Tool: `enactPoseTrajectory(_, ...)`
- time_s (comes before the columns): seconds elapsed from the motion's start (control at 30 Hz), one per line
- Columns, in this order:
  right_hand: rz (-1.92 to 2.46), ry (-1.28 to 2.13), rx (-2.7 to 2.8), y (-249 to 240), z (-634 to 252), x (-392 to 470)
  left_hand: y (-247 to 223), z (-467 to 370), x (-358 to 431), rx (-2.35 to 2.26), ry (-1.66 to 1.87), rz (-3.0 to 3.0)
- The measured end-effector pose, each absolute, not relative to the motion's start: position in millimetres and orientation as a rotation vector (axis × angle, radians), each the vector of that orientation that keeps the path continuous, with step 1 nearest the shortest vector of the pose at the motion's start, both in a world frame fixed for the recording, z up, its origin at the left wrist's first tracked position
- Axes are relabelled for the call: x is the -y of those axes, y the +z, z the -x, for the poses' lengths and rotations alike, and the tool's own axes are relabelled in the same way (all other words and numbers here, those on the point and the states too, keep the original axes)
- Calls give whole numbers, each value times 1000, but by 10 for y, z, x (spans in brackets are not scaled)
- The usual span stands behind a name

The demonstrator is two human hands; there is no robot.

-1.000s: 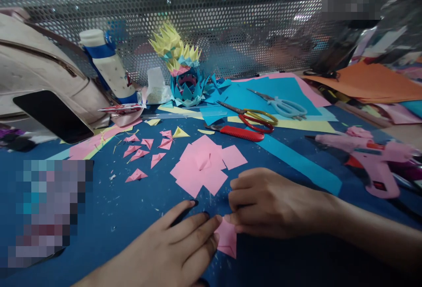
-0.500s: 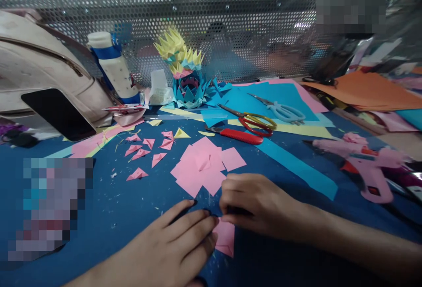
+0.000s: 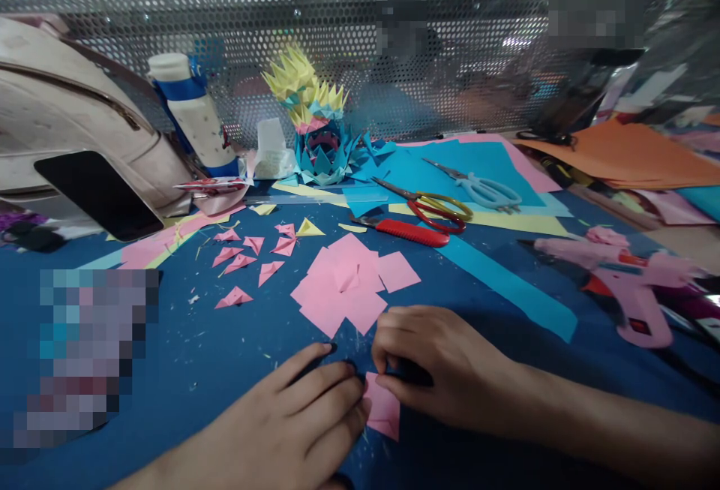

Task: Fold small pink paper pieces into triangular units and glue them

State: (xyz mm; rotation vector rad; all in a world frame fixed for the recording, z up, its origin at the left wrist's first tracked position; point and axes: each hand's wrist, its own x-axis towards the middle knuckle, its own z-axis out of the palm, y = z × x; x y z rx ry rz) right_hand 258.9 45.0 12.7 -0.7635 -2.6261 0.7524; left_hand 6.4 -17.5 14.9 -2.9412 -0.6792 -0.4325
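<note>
A small pink paper (image 3: pixel 384 411) with a crease near its lower edge lies on the blue table. My left hand (image 3: pixel 301 407) lies low with its fingers spread, fingertips at the paper's left edge. Curled at the paper's upper right is my right hand (image 3: pixel 433 362), thumb and fingers close together; what they hold, if anything, is hidden. Just beyond my hands are a pile of pink squares (image 3: pixel 337 280) and a single pink square (image 3: pixel 399 272) touching it. Small folded pink triangles (image 3: pixel 233 297) are scattered to the left, beside a yellow one (image 3: pixel 309 228).
Behind the pile are a red-handled cutter (image 3: pixel 413 232) and scissors (image 3: pixel 442 208). A pink glue gun (image 3: pixel 635 280) lies right, a phone (image 3: pixel 98 193) left. Farther back stand a bottle (image 3: pixel 196 118) and a yellow and blue paper model (image 3: pixel 320 145).
My right hand has shifted slightly down and toward me, its thumb and fingers moving at the paper's upper edge. My left hand has barely moved.
</note>
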Motion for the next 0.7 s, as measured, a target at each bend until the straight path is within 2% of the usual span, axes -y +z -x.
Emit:
enactPoseTrajectory(0.17,726,627,2617,87,-2600,-408,158,-41,161,659,-425,2954)
enactPoseTrajectory(0.4,538,398,2732,124,-2625,-416,229,-24,160,630,-229,2985)
enactPoseTrajectory(0.7,201,474,2893,291,-2724,-684,233,-31,137,616,-195,2991)
